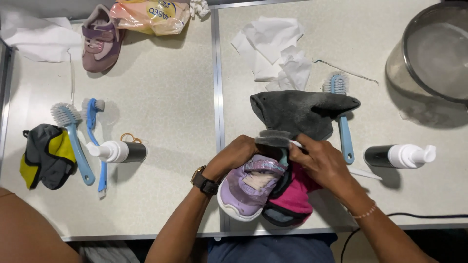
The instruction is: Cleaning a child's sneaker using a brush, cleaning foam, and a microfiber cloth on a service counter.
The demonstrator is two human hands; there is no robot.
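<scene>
Near the front edge of the tabletop (165,97), the left hand (234,156) has its grip closed around the back of a small lilac shoe (246,187), holding it tilted with the white toe pointing toward the person. The right hand (324,163) presses on the shoe's opening from the other side, fingers pinched on a thin white stick (363,173) that juts out to the right; its grip is narrow and closed on that stick. A grey cloth (297,112) is spread just beyond the hands, its near edge touching them, and a pink cloth (295,197) lies under the shoe and the right hand. A light blue brush (341,117) lies partly beneath the grey cloth, with a black and white pump bottle (399,156) on its side to the right. Crumpled white tissues (275,51) lie farther back, and a steel bowl (434,53) stands at the far right. To the left lie two blue brushes (80,141), a second pump bottle (117,152), a grey and yellow cloth (46,156) and, at the far edge, a mauve shoe (100,41) beside a yellow plastic packet (151,17).
</scene>
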